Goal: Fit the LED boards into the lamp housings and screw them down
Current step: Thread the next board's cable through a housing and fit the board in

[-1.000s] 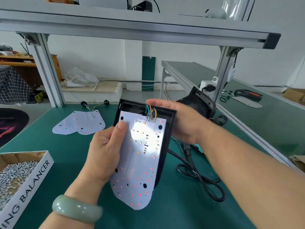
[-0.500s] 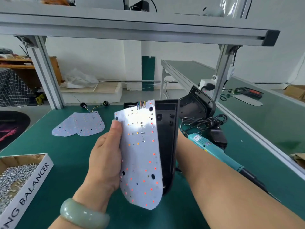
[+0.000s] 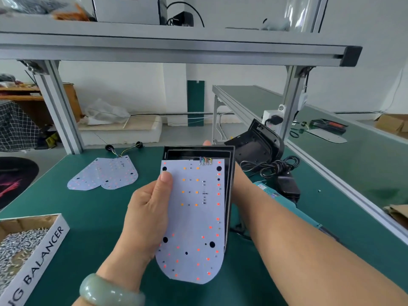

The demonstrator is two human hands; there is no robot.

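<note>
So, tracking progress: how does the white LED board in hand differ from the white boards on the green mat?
The held white LED board stands raised in the left hand, before the black lamp housing; the white boards on the green mat lie flat, overlapping. Its wires enter the housing; theirs trail loose. Both have one rounded end.

A green-topped workbench [image 3: 92,208] carries two loose LED boards [image 3: 103,175], overlapping at back left with their wires trailing behind. A cardboard box [image 3: 44,250] of screws [image 3: 19,246] sits at front left. At back right lie a black lamp housing [image 3: 256,144], a coiled black cable [image 3: 271,167], its adapter [image 3: 288,184] and a teal electric screwdriver [image 3: 284,200].
</note>
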